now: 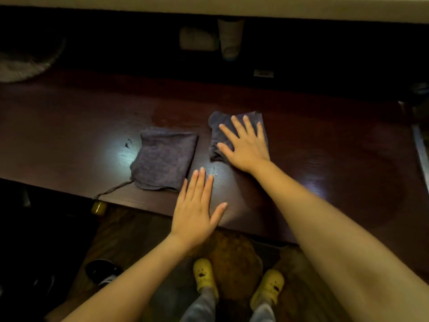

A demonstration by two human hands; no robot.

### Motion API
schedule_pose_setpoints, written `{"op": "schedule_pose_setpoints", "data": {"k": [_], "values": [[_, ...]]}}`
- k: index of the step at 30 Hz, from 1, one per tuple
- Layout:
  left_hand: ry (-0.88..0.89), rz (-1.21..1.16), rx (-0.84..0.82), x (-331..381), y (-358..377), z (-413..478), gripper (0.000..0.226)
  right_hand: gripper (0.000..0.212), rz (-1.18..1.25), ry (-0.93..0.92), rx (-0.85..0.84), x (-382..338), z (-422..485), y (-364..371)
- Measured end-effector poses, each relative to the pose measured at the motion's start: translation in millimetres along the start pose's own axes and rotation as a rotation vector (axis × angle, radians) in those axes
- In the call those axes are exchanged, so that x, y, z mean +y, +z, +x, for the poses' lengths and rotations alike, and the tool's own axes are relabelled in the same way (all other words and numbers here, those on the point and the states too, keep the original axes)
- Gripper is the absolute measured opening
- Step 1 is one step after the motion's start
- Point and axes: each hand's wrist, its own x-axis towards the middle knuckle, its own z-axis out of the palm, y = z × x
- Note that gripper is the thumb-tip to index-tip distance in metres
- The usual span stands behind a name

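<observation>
Two folded grey-blue cloths lie on a dark wooden tabletop (69, 117). The left cloth (162, 159) lies flat and square near the table's front edge. The right cloth (218, 131) is rumpled, and my right hand (243, 145) presses flat on it with fingers spread and straight. My left hand (197, 205) rests flat on the bare wood near the front edge, just right of the left cloth, fingers straight and holding nothing.
A thin cord (111, 189) runs off the front edge by the left cloth. A pale round object (25, 63) sits at the far left, and pale containers (229, 38) stand in the dark at the back. My feet in yellow clogs (204, 275) stand below.
</observation>
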Motion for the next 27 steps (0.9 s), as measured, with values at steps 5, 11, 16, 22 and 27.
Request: {"op": "schedule_pose_setpoints", "data": {"k": [5, 11, 16, 22, 27], "values": [[0.018, 0.003, -0.021, -3.3, 0.2, -0.3, 0.081, 0.063, -0.009, -0.089, 0.005, -5.6, -69.9, 0.5], [0.042, -0.009, -0.047, -4.5, -2.7, -0.9, 0.085, 0.061, 0.002, -0.032, -0.012, 6.3, -131.8, -3.0], [-0.008, -0.026, -0.046, 2.5, -3.2, -0.4, 0.084, 0.059, -0.029, 0.06, 0.036, 44.2, -181.4, -6.1], [0.119, -0.078, -0.053, 67.1, 4.8, 20.4, 0.077, 0.058, -0.039, 0.23, 0.083, 85.1, -198.8, -10.8], [0.103, -0.023, -0.043, 89.4, 13.1, 36.4, 0.071, 0.062, -0.021, 0.394, 0.096, 146.2, -187.5, -27.3]]}}
